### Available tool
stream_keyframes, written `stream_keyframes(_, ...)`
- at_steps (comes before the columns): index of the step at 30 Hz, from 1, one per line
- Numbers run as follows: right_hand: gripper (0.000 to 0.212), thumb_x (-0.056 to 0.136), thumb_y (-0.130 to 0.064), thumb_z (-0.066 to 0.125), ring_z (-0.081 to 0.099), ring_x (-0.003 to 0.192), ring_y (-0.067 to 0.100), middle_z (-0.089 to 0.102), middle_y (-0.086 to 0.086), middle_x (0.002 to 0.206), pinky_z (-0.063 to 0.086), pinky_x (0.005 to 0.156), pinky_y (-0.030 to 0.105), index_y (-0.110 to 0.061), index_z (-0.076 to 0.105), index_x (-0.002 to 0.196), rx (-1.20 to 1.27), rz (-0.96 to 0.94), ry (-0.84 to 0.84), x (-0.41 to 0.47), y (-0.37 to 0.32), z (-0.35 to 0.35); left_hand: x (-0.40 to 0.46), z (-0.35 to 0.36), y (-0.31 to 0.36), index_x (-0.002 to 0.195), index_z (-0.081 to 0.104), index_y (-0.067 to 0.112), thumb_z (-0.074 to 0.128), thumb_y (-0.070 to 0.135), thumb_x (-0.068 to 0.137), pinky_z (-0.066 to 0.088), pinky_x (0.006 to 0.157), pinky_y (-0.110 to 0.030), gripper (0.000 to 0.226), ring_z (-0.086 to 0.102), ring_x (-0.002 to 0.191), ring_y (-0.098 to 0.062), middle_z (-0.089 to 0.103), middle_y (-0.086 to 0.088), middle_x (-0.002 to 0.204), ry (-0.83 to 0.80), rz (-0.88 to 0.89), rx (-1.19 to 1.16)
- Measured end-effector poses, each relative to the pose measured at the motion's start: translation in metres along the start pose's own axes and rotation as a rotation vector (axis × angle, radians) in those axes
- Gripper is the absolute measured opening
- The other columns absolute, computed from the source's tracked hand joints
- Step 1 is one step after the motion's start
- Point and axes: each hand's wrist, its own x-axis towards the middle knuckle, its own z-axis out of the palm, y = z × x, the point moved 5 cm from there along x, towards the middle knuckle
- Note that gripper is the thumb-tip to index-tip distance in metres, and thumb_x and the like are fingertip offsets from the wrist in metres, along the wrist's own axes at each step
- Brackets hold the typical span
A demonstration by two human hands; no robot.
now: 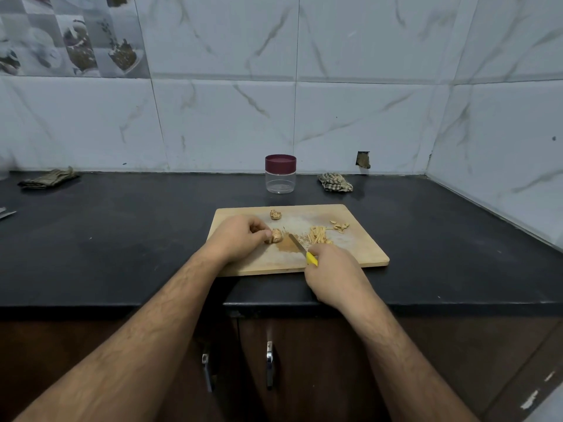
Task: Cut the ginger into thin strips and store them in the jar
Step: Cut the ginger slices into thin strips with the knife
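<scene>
Ginger (276, 235) sits mid-board (359, 251), pinned by left hand (240, 239); right hand (333, 269) is clenched on knife (301, 248), strips (318, 235) just right of blade. Board lies on black counter (122, 239) under marble-look tiles; lidded jar (280, 174) stands by the wall, rags either side.

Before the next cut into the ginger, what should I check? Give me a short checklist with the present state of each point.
1. Left hand holds the ginger piece on the cutting board: ok.
2. Right hand grips the knife by its yellow handle: ok.
3. Left fingertips curled away from the blade: cannot tell.
4. Cut strips lie aside, right of the blade: ok.
5. Jar open for storing: not ok, lid is on.
</scene>
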Motion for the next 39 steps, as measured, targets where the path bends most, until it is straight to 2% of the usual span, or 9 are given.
stream_keyframes(3,0.039,0.087,-0.01,0.045,0.068,0.076,0.023,0.067,0.0,0.091,0.059,0.075,0.037,-0.019,0.059,0.122,0.004,0.026,-0.034,0.002,-0.001,-0.001,0.003,-0.001,0.004,0.076,0.072,0.019,0.063,0.028,0.094,0.045,0.071,-0.032,0.021,0.057,0.076,-0.014,0.067,0.005,0.079,0.002,-0.026,-0.038)
stream_keyframes(7,0.037,0.083,-0.008,0.043,0.068,0.071,0.023,0.067,0.0,0.083,0.059,0.074,0.038,-0.019,0.059,0.115,-0.028,0.038,-0.072,0.005,-0.004,-0.002,0.008,-0.003,0.006,0.093,0.072,0.026,0.068,0.026,0.09,0.05,0.083,-0.03,0.005,0.06,0.082,-0.01,0.067,0.007,0.088,0.028,-0.078,-0.039)
stream_keyframes(12,0.04,0.084,-0.01,0.044,0.068,0.077,0.026,0.065,0.001,0.093,0.059,0.075,0.039,-0.019,0.058,0.12,-0.043,0.023,-0.074,0.005,-0.007,-0.004,0.009,0.002,0.005,0.106,0.072,0.023,0.063,0.018,0.093,0.053,0.087,-0.032,0.018,0.063,0.081,-0.017,0.069,0.001,0.089,-0.035,-0.113,-0.104)
stream_keyframes(17,0.041,0.088,-0.014,0.043,0.067,0.082,0.028,0.064,0.001,0.1,0.058,0.079,0.04,-0.019,0.057,0.126,-0.033,-0.006,-0.051,0.004,-0.009,-0.001,0.006,0.003,0.001,0.121,0.067,0.022,0.064,0.027,0.094,0.044,0.062,-0.024,0.028,0.061,0.07,-0.013,0.072,-0.004,0.089,-0.103,-0.097,-0.17)
stream_keyframes(24,0.04,0.093,-0.016,0.041,0.067,0.083,0.027,0.063,0.001,0.099,0.055,0.081,0.039,-0.02,0.052,0.13,-0.02,-0.023,-0.04,0.009,-0.012,0.002,0.012,0.008,0.002,0.119,0.068,0.024,0.078,0.029,0.084,0.043,0.059,-0.022,0.036,0.057,0.069,-0.011,0.069,-0.003,0.095,-0.185,-0.087,-0.155)
stream_keyframes(29,0.024,0.098,-0.021,0.039,0.052,0.087,0.023,0.063,0.005,0.107,0.041,0.071,0.034,-0.015,0.054,0.116,-0.04,-0.006,-0.017,0.012,-0.011,0.007,0.015,0.013,-0.001,0.11,0.071,0.026,0.081,0.027,0.081,0.043,0.063,-0.025,0.031,0.056,0.069,-0.012,0.064,-0.001,0.086,-0.138,-0.056,-0.164)
stream_keyframes(32,0.017,0.099,-0.021,0.039,0.051,0.087,0.024,0.063,0.006,0.107,0.038,0.07,0.034,-0.015,0.054,0.104,-0.06,0.017,-0.019,0.014,-0.012,0.008,0.012,0.016,-0.003,0.112,0.072,0.025,0.081,0.027,0.08,0.048,0.076,-0.031,0.033,0.056,0.074,-0.012,0.064,-0.002,0.086,-0.094,-0.034,-0.174)
stream_keyframes(36,0.024,0.1,-0.02,0.038,0.052,0.091,0.025,0.063,0.007,0.113,0.038,0.074,0.033,-0.014,0.057,0.113,-0.149,0.032,-0.057,0.013,-0.017,0.002,0.01,0.017,-0.004,0.12,0.07,0.024,0.08,0.03,0.081,0.048,0.09,-0.037,0.041,0.063,0.094,-0.026,0.069,-0.012,0.1,-0.075,-0.034,-0.147)
stream_keyframes(39,0.025,0.1,-0.02,0.038,0.052,0.091,0.025,0.061,0.006,0.106,0.039,0.076,0.033,-0.013,0.058,0.115,-0.181,0.049,-0.11,0.013,-0.021,-0.002,0.008,0.015,-0.002,0.123,0.069,0.02,0.078,0.031,0.084,0.046,0.092,-0.032,0.042,0.062,0.101,-0.02,0.07,-0.004,0.108,-0.065,-0.023,-0.108)
